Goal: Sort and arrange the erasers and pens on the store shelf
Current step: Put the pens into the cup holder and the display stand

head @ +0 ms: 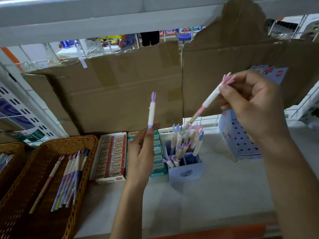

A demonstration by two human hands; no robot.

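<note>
Head view, single frame. The left hand [139,157] pinches the lower end of a purple-eared pen [151,112] and holds it upright above the eraser boxes, touching nothing else. The right hand [250,107] pinches a pink-eared pen [212,95] just under its ears. That pen slants down and to the left, its tip among the standing pens [179,140] in the blue pen cup [186,171]. I cannot tell whether the tip is entering or leaving the cup. My reading is that pens are being sorted by ear colour, one per hand. To do this well I would pinch high on the pink pen, steer its tip into a free gap and not onto the other ears, and bring it near vertical so the cup does not tip. The purple pen can wait clear until its place is decided. Containers, left to right: a wicker basket [82,152] holds a loose row of eared pens [72,178] lying flat, with one apart on the left. Just beside it, an open red-and-white eraser box [112,156] shows stacked 2B erasers. A green eraser box [159,157] sits against it, partly hidden by the left hand. The cup's rear compartments are crowded and the front ones look sparse. Far right, a blue perforated display box [241,140] stands on the shelf [207,195]; the holes I can see hold nothing.
</note>
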